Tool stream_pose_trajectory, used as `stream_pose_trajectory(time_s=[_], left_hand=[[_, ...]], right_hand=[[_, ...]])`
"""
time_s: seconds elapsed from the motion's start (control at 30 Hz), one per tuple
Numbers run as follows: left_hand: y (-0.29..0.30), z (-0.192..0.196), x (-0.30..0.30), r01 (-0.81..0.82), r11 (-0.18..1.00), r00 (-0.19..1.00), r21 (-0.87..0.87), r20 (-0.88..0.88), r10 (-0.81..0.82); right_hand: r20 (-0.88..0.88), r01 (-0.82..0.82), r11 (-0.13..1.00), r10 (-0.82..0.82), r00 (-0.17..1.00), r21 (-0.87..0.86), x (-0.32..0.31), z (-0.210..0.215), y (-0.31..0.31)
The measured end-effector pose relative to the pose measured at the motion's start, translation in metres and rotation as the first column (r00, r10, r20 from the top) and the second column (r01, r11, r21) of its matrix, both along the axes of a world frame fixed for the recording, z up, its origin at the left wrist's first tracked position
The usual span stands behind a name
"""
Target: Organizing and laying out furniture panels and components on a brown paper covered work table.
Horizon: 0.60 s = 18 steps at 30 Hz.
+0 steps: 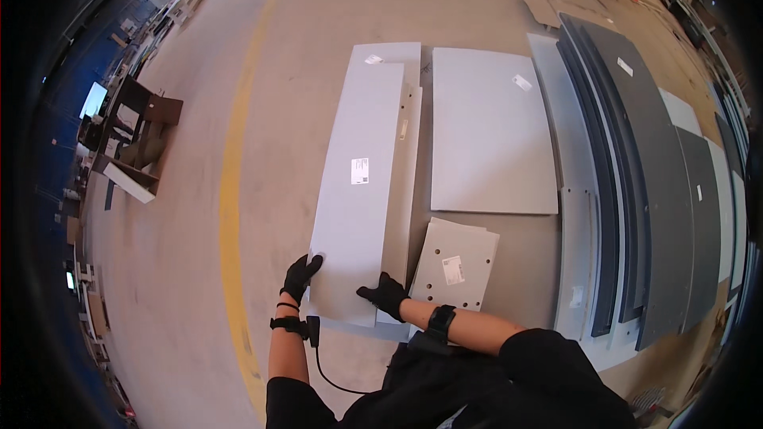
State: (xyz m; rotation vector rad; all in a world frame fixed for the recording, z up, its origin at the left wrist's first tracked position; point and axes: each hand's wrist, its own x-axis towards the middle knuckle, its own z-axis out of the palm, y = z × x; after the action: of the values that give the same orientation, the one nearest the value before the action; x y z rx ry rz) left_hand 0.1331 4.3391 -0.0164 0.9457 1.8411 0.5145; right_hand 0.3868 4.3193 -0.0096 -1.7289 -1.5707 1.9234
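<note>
A long light grey panel [350, 230] with a white label lies in front of me, on top of a short stack of similar boards. My left hand [300, 276], in a black glove, grips the panel's left edge near its close end, thumb on the top face. On the opposite edge is my right hand [385, 295], also black-gloved, its thumb lying over the top and its other fingers partly hidden at the side. Just right of that hand sits a small pile of grey plates [456, 264] with round holes and a label.
Beyond the small plates lies a wide grey panel [493, 135]. Long dark grey panels [636, 111] are stacked along the right. A yellow floor line [230, 183] runs at left, past an open brown carton [163, 111]. A cable [322, 365] hangs from a wrist-worn device on my left arm.
</note>
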Motion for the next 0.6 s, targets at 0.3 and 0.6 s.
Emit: stream_pose_trajectory(time_s=[0.3, 0.6], left_hand=[[0.021, 0.015, -0.004, -0.023, 0.992, 0.971, -0.124, -0.24, -0.007], [0.034, 0.04, -0.038, -0.103, 0.955, 0.909, -0.278, 0.364, 0.204]], right_hand=[[-0.013, -0.211, 0.976, 0.212, 0.977, 0.043, -0.011, 0.023, 0.027], [-0.122, -0.012, 1.0, 0.008, 0.992, -0.027, -0.035, 0.034, 0.015]])
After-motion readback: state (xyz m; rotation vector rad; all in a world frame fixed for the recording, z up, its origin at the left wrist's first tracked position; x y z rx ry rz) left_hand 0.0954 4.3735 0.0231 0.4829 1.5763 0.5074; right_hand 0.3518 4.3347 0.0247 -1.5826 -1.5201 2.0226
